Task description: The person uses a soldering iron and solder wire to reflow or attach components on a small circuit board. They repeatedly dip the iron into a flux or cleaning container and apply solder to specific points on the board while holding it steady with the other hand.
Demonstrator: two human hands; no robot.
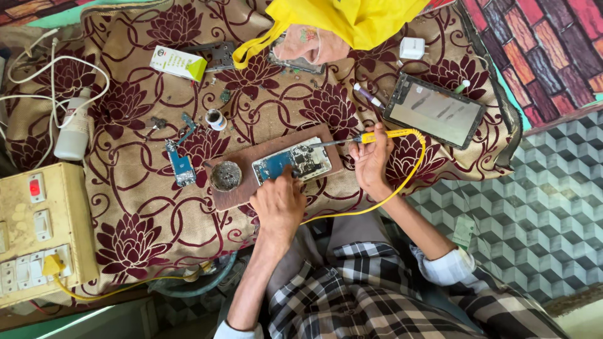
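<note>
Head view: left hand (278,204) presses fingertips on circuit board (292,164), pinning it on wooden block (242,188); right hand (372,160) grips yellow soldering iron (361,139), tip at board's far edge; board looks light, stiff, fragile, best held by its edges; round tin (225,176) just beside.

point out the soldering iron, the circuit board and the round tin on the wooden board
soldering iron (383,135), head view, on its yellow handle
circuit board (290,163), head view, on its blue middle
round tin (225,176), head view, on its dark inside
</note>
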